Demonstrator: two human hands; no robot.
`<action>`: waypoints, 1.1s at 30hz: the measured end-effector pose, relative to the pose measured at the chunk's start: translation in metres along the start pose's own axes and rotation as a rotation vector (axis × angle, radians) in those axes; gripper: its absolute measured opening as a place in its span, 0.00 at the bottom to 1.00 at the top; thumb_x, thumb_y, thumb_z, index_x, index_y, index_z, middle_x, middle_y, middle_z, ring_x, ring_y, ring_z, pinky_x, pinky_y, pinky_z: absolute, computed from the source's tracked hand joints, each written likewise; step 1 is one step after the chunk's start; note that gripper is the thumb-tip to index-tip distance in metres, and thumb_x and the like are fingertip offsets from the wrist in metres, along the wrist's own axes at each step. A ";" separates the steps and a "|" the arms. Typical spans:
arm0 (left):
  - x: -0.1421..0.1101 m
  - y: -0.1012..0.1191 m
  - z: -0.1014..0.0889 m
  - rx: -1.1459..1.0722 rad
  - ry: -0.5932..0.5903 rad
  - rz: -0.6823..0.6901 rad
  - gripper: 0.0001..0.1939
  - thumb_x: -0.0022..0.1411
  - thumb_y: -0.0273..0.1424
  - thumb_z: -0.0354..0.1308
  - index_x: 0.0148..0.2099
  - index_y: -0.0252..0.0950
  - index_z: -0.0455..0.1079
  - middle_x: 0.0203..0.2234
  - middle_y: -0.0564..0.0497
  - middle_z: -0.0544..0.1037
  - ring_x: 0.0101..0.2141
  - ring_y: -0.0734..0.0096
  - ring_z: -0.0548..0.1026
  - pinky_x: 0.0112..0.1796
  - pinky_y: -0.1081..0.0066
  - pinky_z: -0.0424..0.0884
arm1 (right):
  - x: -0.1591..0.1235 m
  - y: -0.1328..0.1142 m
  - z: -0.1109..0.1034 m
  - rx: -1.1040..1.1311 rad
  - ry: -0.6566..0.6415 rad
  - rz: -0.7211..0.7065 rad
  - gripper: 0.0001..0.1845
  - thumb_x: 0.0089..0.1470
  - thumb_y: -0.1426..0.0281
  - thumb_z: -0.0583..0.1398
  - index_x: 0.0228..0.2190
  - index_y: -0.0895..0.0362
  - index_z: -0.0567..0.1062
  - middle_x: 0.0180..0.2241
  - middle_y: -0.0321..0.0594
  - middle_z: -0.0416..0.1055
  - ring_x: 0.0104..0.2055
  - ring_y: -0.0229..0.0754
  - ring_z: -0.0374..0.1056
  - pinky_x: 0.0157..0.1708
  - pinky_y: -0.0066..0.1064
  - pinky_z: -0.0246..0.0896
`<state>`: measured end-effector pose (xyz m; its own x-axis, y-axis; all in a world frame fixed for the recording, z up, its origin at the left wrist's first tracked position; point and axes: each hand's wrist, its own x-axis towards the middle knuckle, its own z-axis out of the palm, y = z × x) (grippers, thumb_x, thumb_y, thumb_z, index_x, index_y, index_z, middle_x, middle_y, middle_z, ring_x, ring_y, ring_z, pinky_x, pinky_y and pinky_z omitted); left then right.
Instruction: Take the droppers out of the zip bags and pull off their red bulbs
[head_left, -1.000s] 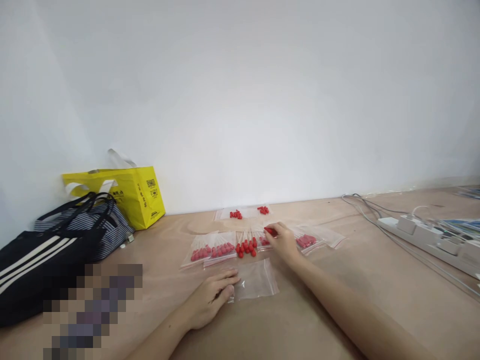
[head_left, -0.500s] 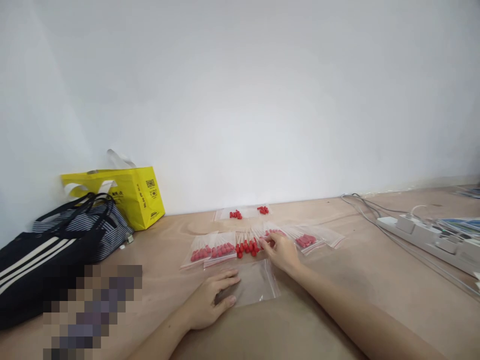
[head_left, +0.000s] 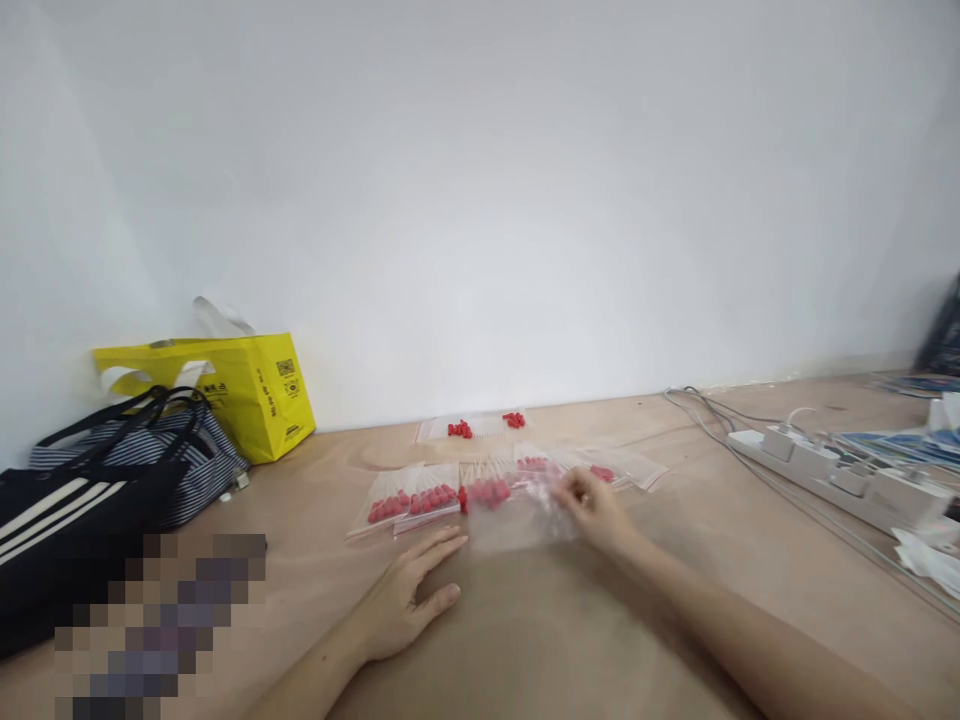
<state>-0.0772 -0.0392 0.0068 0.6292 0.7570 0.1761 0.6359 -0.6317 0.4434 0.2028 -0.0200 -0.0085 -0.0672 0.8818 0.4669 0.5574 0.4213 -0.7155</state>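
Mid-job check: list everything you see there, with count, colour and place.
Clear bag: one, transparent, centre, motion-blurred
Loose sticks: several, red-tipped, partly behind clear bag
Filled bags: at least four, clear with red-tipped sticks, either side of loose sticks
Red pieces: two clusters, red, near wall
Yellow bag: one, yellow, back left
Striped bag: one, dark and white, left
Black bag: one, black with white stripes, left
Power strip: one, white with plugs, right
Cables: several, grey, right
Table: one, brown, below
Wall: one, white, behind
Left hand: one, bare, open, near centre
Right hand: one, bare, fingers holding clear bag
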 end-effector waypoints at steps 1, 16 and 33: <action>0.000 0.000 0.000 0.010 0.002 -0.018 0.25 0.57 0.42 0.48 0.57 0.47 0.54 0.56 0.52 0.57 0.55 0.60 0.56 0.53 0.57 0.53 | 0.006 0.008 -0.011 -0.015 0.107 0.064 0.11 0.47 0.62 0.53 0.22 0.57 0.66 0.22 0.38 0.69 0.25 0.37 0.64 0.25 0.26 0.56; 0.000 0.010 -0.004 0.020 -0.050 -0.107 0.22 0.57 0.42 0.48 0.54 0.45 0.59 0.55 0.50 0.60 0.53 0.60 0.59 0.53 0.59 0.55 | 0.018 0.075 -0.090 -0.558 0.465 0.439 0.20 0.43 0.59 0.54 0.35 0.60 0.68 0.34 0.49 0.69 0.39 0.49 0.64 0.38 0.38 0.52; -0.001 0.011 -0.003 0.063 -0.097 -0.123 0.22 0.59 0.40 0.46 0.54 0.43 0.59 0.56 0.49 0.57 0.54 0.61 0.57 0.53 0.58 0.54 | 0.023 0.040 -0.022 -0.897 0.015 0.157 0.11 0.49 0.83 0.50 0.29 0.63 0.70 0.30 0.51 0.70 0.30 0.45 0.68 0.25 0.28 0.53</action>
<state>-0.0722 -0.0461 0.0144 0.5834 0.8113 0.0371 0.7353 -0.5470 0.4001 0.2421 0.0124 -0.0146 0.0709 0.9096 0.4094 0.9943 -0.0317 -0.1018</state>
